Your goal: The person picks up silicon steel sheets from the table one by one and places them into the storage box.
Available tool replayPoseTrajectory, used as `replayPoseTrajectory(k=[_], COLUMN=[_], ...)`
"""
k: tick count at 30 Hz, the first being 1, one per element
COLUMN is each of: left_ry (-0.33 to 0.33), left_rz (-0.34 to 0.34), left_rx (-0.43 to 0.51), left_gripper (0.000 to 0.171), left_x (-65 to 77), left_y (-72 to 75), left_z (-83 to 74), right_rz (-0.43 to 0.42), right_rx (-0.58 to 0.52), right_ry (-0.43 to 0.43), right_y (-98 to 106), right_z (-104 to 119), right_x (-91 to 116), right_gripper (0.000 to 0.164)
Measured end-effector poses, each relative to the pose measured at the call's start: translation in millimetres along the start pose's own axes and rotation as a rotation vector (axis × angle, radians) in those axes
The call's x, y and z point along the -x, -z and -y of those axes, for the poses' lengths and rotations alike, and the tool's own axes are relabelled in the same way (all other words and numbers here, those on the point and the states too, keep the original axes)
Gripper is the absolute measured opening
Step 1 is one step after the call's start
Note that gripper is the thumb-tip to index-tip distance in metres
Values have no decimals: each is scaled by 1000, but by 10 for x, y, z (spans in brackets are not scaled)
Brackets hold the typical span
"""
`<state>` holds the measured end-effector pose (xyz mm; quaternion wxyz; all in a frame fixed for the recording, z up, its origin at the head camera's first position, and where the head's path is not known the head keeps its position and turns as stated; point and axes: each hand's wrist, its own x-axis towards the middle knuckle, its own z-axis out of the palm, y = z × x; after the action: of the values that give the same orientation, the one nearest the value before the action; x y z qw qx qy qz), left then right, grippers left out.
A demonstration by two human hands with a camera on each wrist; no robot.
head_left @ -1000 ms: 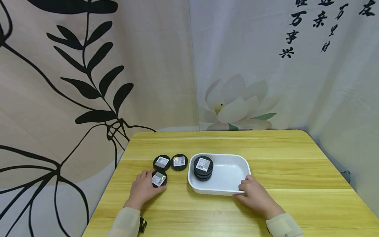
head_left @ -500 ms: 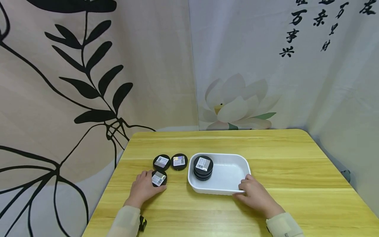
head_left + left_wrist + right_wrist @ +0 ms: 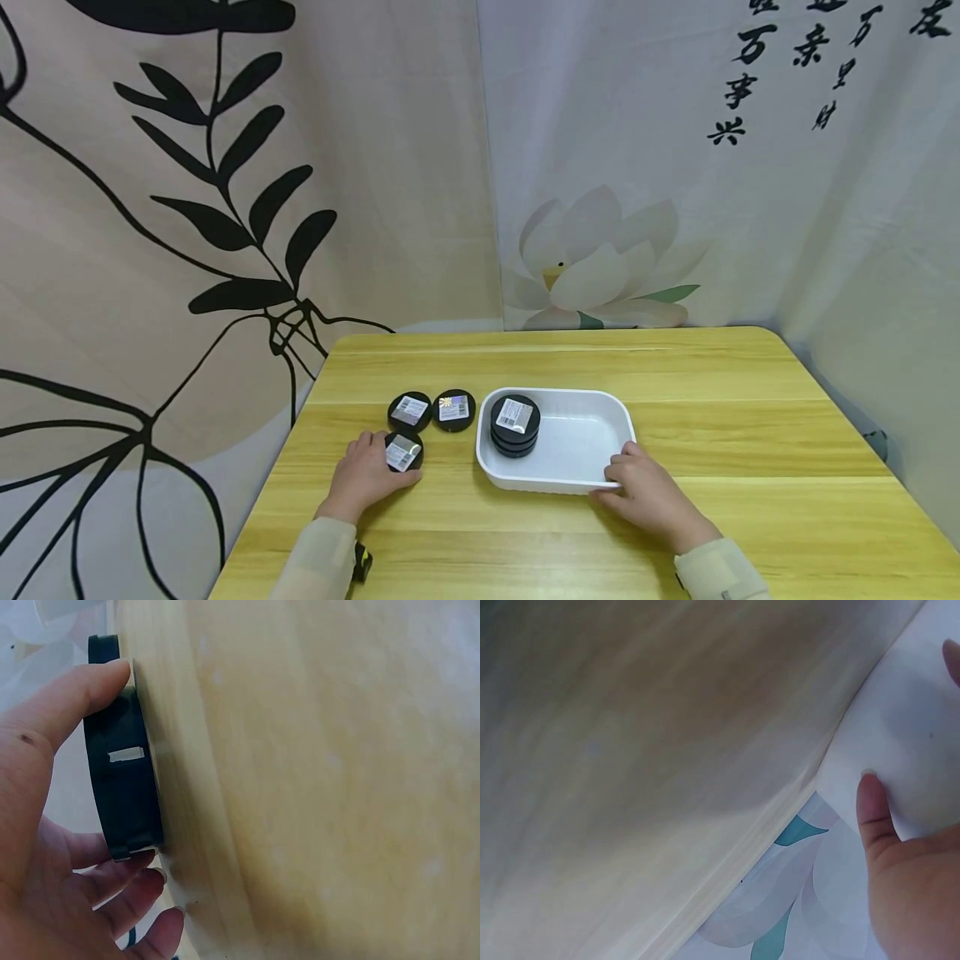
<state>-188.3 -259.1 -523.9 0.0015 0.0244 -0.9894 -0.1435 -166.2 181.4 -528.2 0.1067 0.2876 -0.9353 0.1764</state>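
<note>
My left hand (image 3: 366, 477) grips a flat, round black case (image 3: 403, 452) with a barcode sticker on top, thumb on its near side and fingers round its far side. In the left wrist view the case (image 3: 124, 772) stands edge-on between thumb and fingertips, low over the table, with a small pale mark on its side. At the near right corner of a white rectangular tray (image 3: 581, 442), my right hand (image 3: 648, 496) pinches the rim. The right wrist view has the thumb of this hand (image 3: 922, 877) against the white tray wall (image 3: 847, 761).
Two more black cases, one at the left (image 3: 409, 412) and one beside it (image 3: 453, 410), lie just beyond my left hand. A stack of similar cases (image 3: 515, 426) stands in the tray's left end. The wooden table (image 3: 712, 400) ends at a printed curtain (image 3: 420, 167) behind.
</note>
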Motion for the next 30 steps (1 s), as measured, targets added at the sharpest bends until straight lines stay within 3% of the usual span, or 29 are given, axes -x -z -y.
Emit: replayPoseTrajectory(k=[30], left_ry=[-44], left_rz=[-65], left_rx=[-32], left_gripper=[103], left_x=[23], left_y=[49], left_z=[-42], right_rz=[6], right_rx=[9], right_ry=[10], right_y=[13], right_z=[6], right_x=[8], right_gripper=[29])
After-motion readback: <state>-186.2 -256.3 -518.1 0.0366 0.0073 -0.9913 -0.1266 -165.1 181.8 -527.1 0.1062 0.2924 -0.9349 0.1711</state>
